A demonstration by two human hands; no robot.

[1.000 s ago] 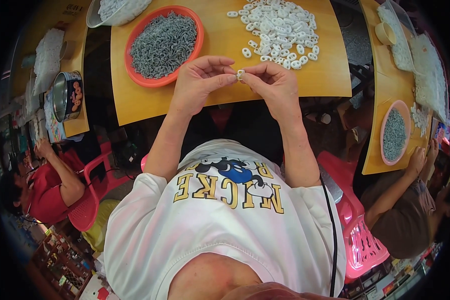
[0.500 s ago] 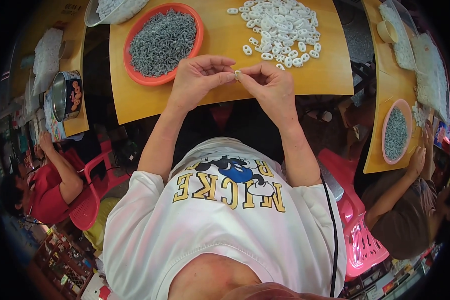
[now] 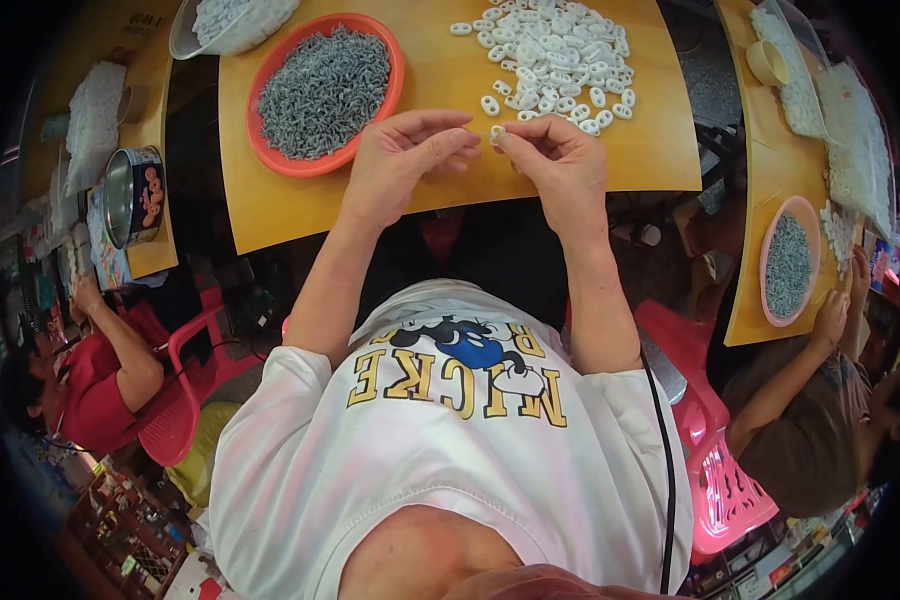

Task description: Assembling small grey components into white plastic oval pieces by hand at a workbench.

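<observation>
My right hand (image 3: 562,165) pinches a small white plastic piece (image 3: 497,134) between thumb and fingertips, just above the table's near edge. Facing it, my left hand (image 3: 398,160) has its fingers curled, the tips close to that piece. Something thin and pale shows between the left fingertips and the white piece, too small to make out. Beyond my left hand sits an orange-red basin (image 3: 395,95) heaped with small grey ribbed pieces (image 3: 325,90). On the tabletop past my right hand lies a loose pile of white oval plastic pieces (image 3: 560,55), each with two holes.
A clear tub (image 3: 185,40) of white parts stands at the far left of the yellow table (image 3: 440,60). People work at side tables left and right. The right table (image 3: 755,240) bears a pink basin (image 3: 813,225); the left one bears a round tin (image 3: 135,195).
My hands have drawn slightly apart. The right one has moved a little right and away from me with the white piece; the left fingertips have loosened from it.
</observation>
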